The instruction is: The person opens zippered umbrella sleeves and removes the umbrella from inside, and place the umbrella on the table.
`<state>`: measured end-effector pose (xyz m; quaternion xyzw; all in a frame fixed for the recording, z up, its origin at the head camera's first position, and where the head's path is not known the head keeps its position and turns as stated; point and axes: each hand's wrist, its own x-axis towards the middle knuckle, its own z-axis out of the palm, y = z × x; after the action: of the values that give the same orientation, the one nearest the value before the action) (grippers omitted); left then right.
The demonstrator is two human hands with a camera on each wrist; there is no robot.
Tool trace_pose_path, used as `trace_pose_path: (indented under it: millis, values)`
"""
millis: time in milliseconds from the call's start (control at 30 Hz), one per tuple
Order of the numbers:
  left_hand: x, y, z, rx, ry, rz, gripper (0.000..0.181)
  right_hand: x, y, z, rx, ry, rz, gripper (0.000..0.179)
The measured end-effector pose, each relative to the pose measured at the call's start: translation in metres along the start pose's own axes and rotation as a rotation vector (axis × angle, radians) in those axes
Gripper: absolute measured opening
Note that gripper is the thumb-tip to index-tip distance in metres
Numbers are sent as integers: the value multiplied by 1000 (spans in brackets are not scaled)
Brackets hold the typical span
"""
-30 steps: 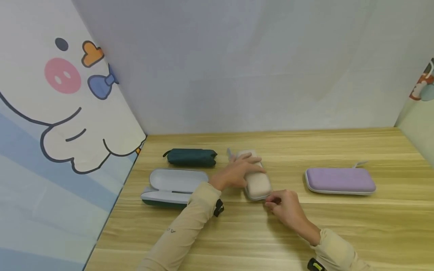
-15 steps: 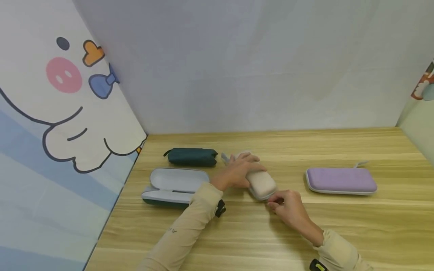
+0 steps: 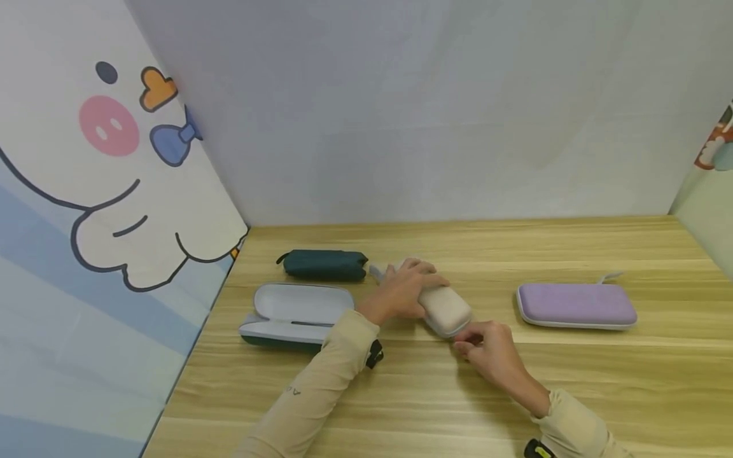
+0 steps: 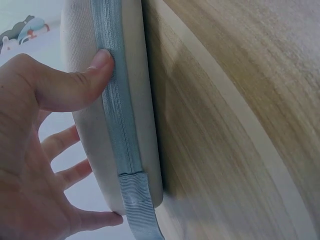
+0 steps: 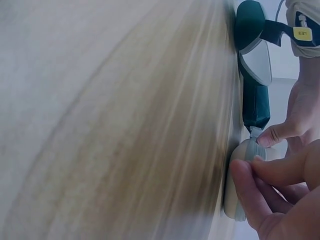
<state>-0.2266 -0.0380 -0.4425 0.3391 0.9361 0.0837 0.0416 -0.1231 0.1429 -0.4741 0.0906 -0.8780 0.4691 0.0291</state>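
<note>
A cream zippered hard case [image 3: 449,310] lies slantwise on the wooden table, lid down flat along its top. My left hand [image 3: 403,289] spans it from above, and the left wrist view has the thumb pressed on the grey zipper band [image 4: 117,135], the other fingers round the far side. A ribbed fabric tab [image 4: 140,205] sticks out at the case's far end. At the near right corner my right hand [image 3: 492,353] pinches thumb against forefinger at the zipper line; the zipper pull is hidden between those fingertips.
Left of the case, an open glasses case [image 3: 303,304] with pale lining and green shell sits in front of a dark green pouch [image 3: 325,264]. A purple zippered case [image 3: 575,304] lies to the right. A pale cloth wall [image 3: 458,127] rises behind the table [image 3: 424,401].
The cream case has turned on the table, its near end swinging right and its far tab swinging left. My right hand has shifted slightly right along with the corner.
</note>
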Motion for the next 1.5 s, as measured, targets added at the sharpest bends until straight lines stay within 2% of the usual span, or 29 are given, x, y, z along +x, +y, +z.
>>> trace_pose_path:
  millis: [267,733,1233,1500]
  values:
    - [-1,2,2,5,21,-20,66,0,-1,-1,24,-3,24,9]
    - [0,5,1,41,14,-92,67,-2,0,-3,39,26,31,10]
    - [-5,12,7,67,77,-158,67,-4,0,-4,31,69,43,8]
    - [-6,17,7,134,80,-194,72,-4,-1,-4,33,87,49,7]
